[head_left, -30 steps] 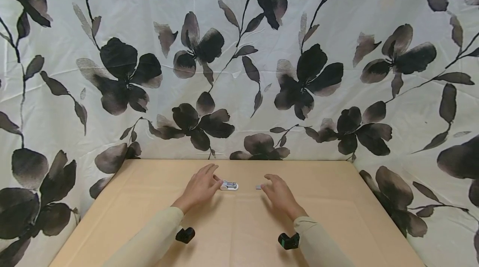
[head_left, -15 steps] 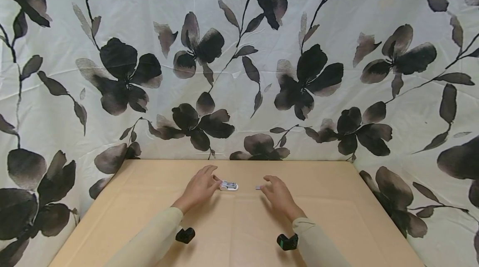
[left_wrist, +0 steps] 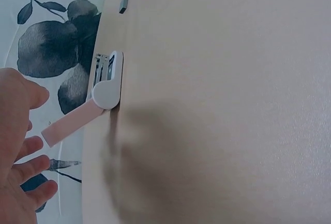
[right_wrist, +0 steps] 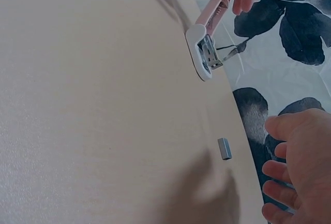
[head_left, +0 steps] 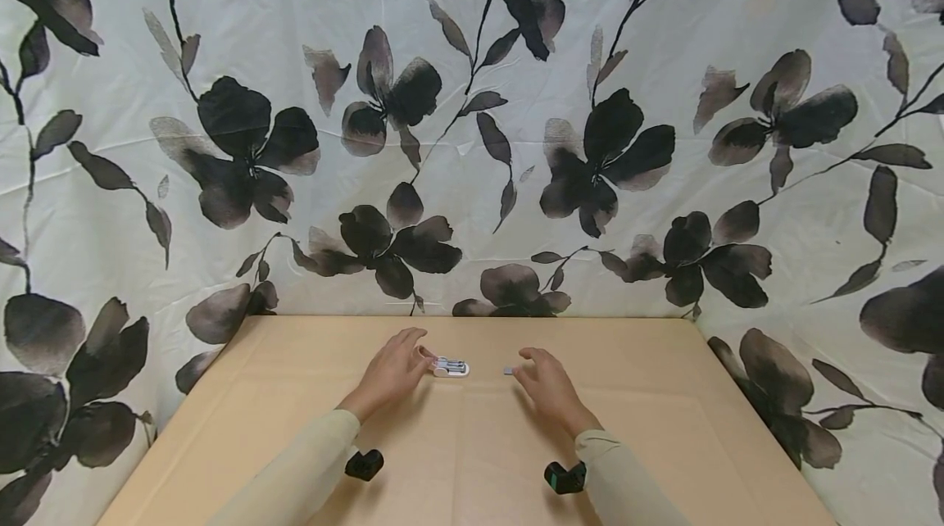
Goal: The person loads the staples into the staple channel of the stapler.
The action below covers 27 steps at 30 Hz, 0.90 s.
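A small stapler (head_left: pixel 451 367) lies on the table with its lid swung up, white at the base and pink on the lid (left_wrist: pixel 72 122). Its metal staple channel (right_wrist: pixel 211 53) is exposed. My left hand (head_left: pixel 394 369) is at the lid end of the stapler, fingers loosely bent; in the left wrist view the thumb and fingers look apart from the lid. A short grey strip of staples (right_wrist: pixel 224 149) lies on the table to the right of the stapler. Beside that strip is my right hand (head_left: pixel 551 387), its fingers relaxed and holding nothing.
The light wood-toned table (head_left: pixel 472 444) ends at a far edge just behind the hands. Behind it hangs a white cloth (head_left: pixel 472 182) printed with dark flowers. A black wrist camera (head_left: pixel 365 464) sits under the left forearm, another (head_left: pixel 565 478) under the right.
My right hand has drifted very slightly to the left and nearer. The left hand, the stapler and the staple strip stay about where they were.
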Motion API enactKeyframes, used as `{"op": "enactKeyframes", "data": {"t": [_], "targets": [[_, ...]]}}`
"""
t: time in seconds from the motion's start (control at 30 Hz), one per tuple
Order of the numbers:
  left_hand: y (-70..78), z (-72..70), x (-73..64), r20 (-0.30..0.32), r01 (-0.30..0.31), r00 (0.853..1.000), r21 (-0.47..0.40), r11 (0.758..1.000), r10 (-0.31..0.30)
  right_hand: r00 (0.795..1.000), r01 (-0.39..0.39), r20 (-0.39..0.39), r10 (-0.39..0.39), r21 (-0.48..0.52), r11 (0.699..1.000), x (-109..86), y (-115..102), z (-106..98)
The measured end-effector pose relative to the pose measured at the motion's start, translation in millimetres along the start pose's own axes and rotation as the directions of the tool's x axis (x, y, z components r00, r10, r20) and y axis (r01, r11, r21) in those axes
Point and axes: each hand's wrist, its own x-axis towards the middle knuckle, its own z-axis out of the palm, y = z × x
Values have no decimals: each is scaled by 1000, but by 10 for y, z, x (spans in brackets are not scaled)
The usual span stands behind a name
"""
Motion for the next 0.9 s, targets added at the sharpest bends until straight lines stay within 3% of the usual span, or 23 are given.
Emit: {"op": "enactKeyframes", "data": {"t": [0.3, 0.9], "targets": [[-16, -4, 0, 24, 21, 999, -15, 1000, -21, 1000, -28, 7, 28, 11, 1000, -8, 13, 18], [-24, 0, 7, 69, 95, 994, -100, 990, -89, 1000, -14, 7, 14, -3, 1000, 1, 69, 62]]}}
